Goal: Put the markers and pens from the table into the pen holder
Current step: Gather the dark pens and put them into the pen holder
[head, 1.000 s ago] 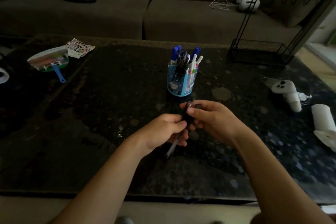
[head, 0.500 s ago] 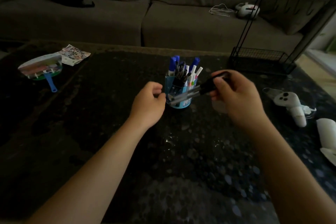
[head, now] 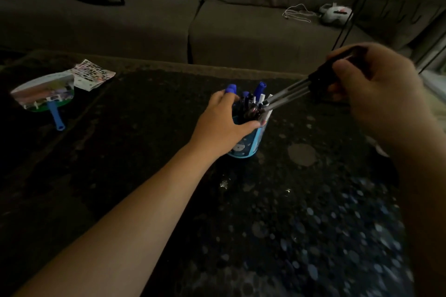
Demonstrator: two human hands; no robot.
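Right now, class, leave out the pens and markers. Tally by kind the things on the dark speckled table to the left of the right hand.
Blue cylindrical pen holder: 1
Round picture fan with blue handle: 1
Printed paper sheet: 1
Total: 3

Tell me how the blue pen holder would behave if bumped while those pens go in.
The pen holder looks tall, narrow and crammed with markers, so probably top-heavy and apt to tip. The left hand grips its rim, likely steadying it. The pens in the right hand enter slanted, possibly levering it sideways.
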